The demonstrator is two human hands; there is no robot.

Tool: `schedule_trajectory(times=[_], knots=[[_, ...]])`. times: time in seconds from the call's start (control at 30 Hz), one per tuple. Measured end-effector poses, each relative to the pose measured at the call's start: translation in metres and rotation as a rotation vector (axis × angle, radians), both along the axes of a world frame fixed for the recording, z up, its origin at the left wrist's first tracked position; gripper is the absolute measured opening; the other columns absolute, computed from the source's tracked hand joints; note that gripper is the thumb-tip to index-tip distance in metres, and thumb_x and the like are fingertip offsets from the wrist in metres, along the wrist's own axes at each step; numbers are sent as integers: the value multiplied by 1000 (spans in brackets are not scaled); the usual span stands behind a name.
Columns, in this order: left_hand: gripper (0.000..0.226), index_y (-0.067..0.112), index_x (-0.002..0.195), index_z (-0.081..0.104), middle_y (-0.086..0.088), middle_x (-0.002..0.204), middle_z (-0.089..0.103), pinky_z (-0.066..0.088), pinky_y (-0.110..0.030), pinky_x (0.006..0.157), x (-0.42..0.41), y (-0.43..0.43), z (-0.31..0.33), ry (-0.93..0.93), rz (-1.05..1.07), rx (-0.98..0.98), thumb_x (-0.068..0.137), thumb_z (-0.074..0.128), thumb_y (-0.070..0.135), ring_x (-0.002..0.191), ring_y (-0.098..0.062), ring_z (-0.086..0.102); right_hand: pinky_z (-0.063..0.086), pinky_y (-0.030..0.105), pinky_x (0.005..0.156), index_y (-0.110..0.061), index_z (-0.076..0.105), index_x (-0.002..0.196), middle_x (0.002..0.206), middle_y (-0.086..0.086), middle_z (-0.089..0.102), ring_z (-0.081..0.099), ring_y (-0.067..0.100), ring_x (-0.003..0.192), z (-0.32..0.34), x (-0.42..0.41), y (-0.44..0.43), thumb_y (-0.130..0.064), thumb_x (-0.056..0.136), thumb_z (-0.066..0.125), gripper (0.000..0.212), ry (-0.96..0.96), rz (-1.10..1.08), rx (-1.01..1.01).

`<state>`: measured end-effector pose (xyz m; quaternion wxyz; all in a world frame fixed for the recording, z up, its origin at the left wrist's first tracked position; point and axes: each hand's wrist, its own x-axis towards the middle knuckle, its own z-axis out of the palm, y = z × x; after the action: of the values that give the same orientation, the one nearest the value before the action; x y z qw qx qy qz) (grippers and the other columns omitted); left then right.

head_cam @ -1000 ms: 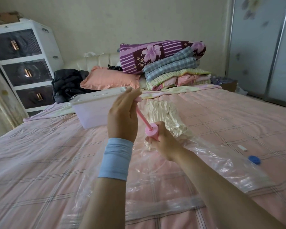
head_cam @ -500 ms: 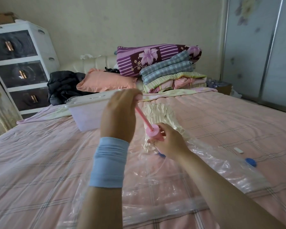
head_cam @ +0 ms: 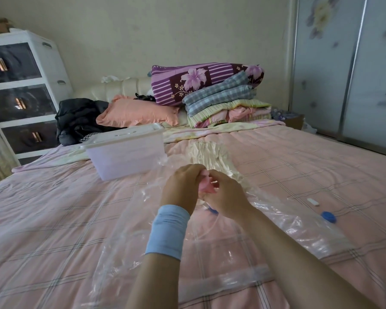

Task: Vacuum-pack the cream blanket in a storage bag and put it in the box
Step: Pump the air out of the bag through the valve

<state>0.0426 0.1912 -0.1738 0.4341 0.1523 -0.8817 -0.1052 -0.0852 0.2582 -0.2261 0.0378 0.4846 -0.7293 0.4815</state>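
Both hands meet over the middle of the bed. The left hand (head_cam: 181, 184), with a light blue fabric wristband (head_cam: 168, 233) on its wrist, curls its fingers over the top of a small pink plastic hand pump (head_cam: 206, 188). The right hand (head_cam: 227, 197) wraps round the same pump from the other side, so the two hands touch and hide most of it. Just under them a bit of blue valve (head_cam: 213, 211) peeks out on the clear plastic vacuum storage bag (head_cam: 299, 230).

The bag lies flat and crinkled on the pink checked bed cover (head_cam: 54, 219), its sealed strip nearest the camera. The cream ruffled blanket (head_cam: 212, 156) sits inside the far end of the bag, bunched into a narrow strip just beyond the hands. The translucent plastic box with a white lid (head_cam: 125, 150) stands on the bed to the left of the blanket, lid on, touching the bag's far corner.

To the right of the bag a round blue cap (head_cam: 329, 217) and a small white clip (head_cam: 313, 201) lie on the cover, near each other. At the head of the bed are a peach pillow (head_cam: 138, 113), a black jacket (head_cam: 78, 118), and a stack of folded bedding (head_cam: 227, 108) with a purple floral pillow (head_cam: 198, 80) leaning on top. A white drawer unit with dark fronts (head_cam: 20, 92) stands on the left, and sliding wardrobe doors (head_cam: 343, 63) on the right.
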Motion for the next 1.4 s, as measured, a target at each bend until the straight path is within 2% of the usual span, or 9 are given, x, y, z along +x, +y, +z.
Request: schedule_trajectory(times=[0.2, 0.37, 0.47, 0.6, 0.73, 1.0, 1.17, 1.23, 1.4], knots=[[14, 10, 92, 71, 0, 88, 71, 53, -31, 69, 32, 12, 63, 291, 63, -247, 94, 57, 13, 77, -20, 65, 49, 18, 76, -39, 63, 114, 96, -25, 65, 63, -1, 88, 2, -3, 2, -44, 73, 88, 48, -83, 33, 6], [19, 6, 96, 72, -2, 91, 72, 54, -28, 72, 39, 19, 85, 466, 107, -306, 99, 56, 16, 81, -16, 66, 47, 17, 74, -42, 62, 109, 98, -25, 66, 62, -3, 88, 5, -4, 4, -45, 73, 87, 44, -112, 45, 39], [15, 11, 94, 72, 2, 93, 72, 51, -20, 76, 17, 15, 65, 411, 48, -232, 97, 57, 15, 84, -9, 64, 47, 19, 75, -44, 59, 104, 96, -25, 66, 61, -4, 86, 3, -4, 5, -42, 73, 88, 42, -130, 41, 46], [13, 16, 85, 70, 5, 79, 67, 49, -32, 68, -9, 5, 12, 131, 25, -33, 92, 60, 13, 69, -13, 56, 46, 22, 75, -35, 65, 110, 93, -21, 68, 65, 3, 89, 2, -4, 5, -35, 72, 86, 43, -104, 5, 17], [15, 13, 86, 69, 1, 79, 68, 53, -37, 64, -9, 4, 7, 90, 22, -34, 91, 56, 18, 68, -20, 59, 44, 16, 73, -38, 65, 109, 92, -21, 68, 64, 2, 89, 2, -4, 6, -34, 72, 84, 41, -89, 8, 3], [19, 9, 95, 71, 0, 85, 71, 50, -28, 66, 38, 25, 92, 382, 91, -319, 96, 56, 20, 72, -16, 62, 50, 19, 77, -47, 62, 109, 99, -27, 67, 63, -7, 88, 6, -9, 5, -49, 71, 87, 45, -149, 32, 30], [15, 9, 95, 71, 0, 89, 71, 43, -20, 70, 25, 25, 83, 498, 120, -276, 97, 58, 15, 80, -14, 62, 52, 23, 79, -43, 62, 109, 99, -26, 67, 64, -3, 88, 4, -9, 7, -47, 71, 88, 46, -165, 48, 48], [13, 12, 95, 72, 2, 93, 72, 46, -20, 75, 14, 19, 65, 451, 74, -207, 96, 59, 14, 85, -12, 62, 51, 21, 77, -43, 62, 111, 100, -25, 67, 64, -2, 89, 2, -7, 7, -46, 71, 88, 48, -164, 50, 50], [14, 18, 92, 71, 1, 89, 69, 49, -36, 73, -11, 11, 0, -2, 81, 108, 96, 58, 23, 80, -18, 59, 45, 21, 76, -40, 64, 108, 91, -24, 65, 66, 4, 91, 1, -3, 7, -29, 77, 80, 37, -126, 17, 39]])
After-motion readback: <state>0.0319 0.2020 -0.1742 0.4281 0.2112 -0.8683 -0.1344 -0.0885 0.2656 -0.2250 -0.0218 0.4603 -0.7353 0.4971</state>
